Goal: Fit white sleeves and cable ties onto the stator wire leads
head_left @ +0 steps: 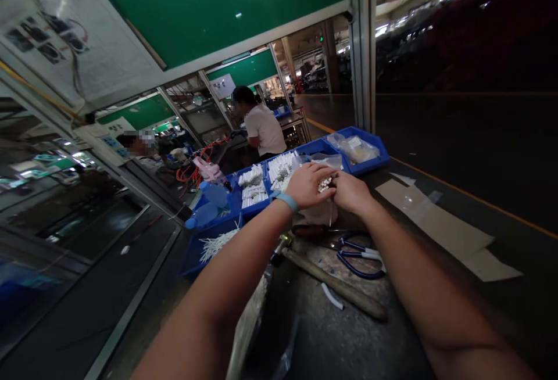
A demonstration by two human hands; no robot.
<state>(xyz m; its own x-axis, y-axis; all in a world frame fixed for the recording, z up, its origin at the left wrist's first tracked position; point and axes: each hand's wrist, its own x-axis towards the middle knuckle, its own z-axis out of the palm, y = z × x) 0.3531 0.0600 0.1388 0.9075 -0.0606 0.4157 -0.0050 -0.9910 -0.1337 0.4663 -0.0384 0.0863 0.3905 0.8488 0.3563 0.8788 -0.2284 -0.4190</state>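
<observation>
My left hand, with a teal band at its wrist, curves closed around a bundle of short white tubes whose ends face me. Against the right side of that bundle, my right hand is closed too, its fingertips partly hidden. Both hands are above the front of the blue bins. Below them a pale, see-through plastic bag shows in part. Just beyond my left hand, more white tubes lie stacked in a blue bin, and another stack of white tubes fills the compartment to the left.
A hammer, blue-handled scissors and a curved white tube piece lie on the dark bench. Cardboard rests at right. Thin white strips and a blue-capped bottle are at left. A co-worker sits beyond the bins.
</observation>
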